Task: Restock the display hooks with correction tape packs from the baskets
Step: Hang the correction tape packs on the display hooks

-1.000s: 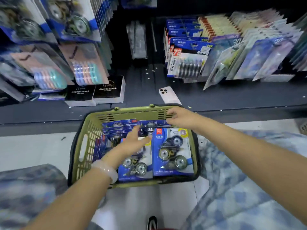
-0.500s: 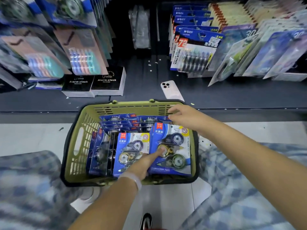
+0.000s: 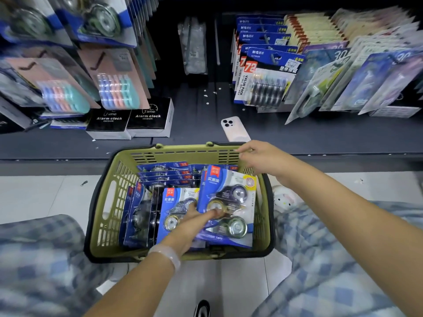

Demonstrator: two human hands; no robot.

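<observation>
While the green basket [image 3: 109,197] stands on the pale floor in front of the dark shelf [image 3: 297,138], both hands are at it. The left hand [image 3: 194,221] reaches into the basket from the near side; its fingers are stretched forward and pinch the lower left edge of the top pack [image 3: 231,202], which lies tilted, its left side a little lifted over the pack [image 3: 174,211] beside it. More packs [image 3: 164,173] stand on edge along the far and left walls of the basket. The right hand [image 3: 261,157] rests on the far right corner of the rim, fingers bent over it and gripping it. A white bracelet [image 3: 168,255] is on the left wrist. On the shelf just behind the basket lies a phone [image 3: 233,128], and to its left stand two alarm clock boxes [image 3: 130,120]. Hanging packs [image 3: 265,74] fill the display above.
</observation>
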